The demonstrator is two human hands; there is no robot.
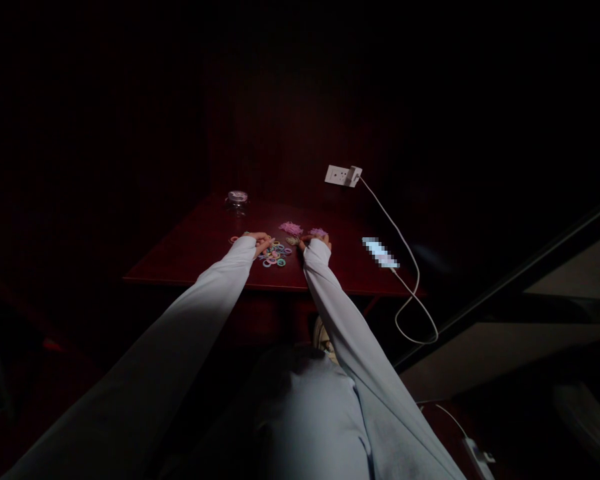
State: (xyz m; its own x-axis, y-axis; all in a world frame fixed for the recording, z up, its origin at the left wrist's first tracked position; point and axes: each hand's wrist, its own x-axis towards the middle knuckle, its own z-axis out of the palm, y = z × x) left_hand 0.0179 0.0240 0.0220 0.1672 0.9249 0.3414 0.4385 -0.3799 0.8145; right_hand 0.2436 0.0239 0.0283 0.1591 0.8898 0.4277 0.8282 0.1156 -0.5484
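Small colourful rings that look like hair ties (279, 253) lie in a loose pile near the table's front edge. My left hand (260, 241) is at the pile's left side, its fingers closed in a pinch; what is in them is too small to name. To the right of the pile my right hand (322, 241) has its fingers curled beside a small olive-yellow heap (293, 240); anything between them is hidden. A pink heap (291, 228) sits just behind, and a purple heap (319, 232) shows past my right hand. A few reddish rings (234, 239) lie left of my left hand.
A clear lidded jar (237, 199) stands at the back left of the dark red table (180, 257). At the right lies a lit, blurred-out phone (380, 253). Its white cable (419, 273) loops past the table edge up to a wall socket (337, 175).
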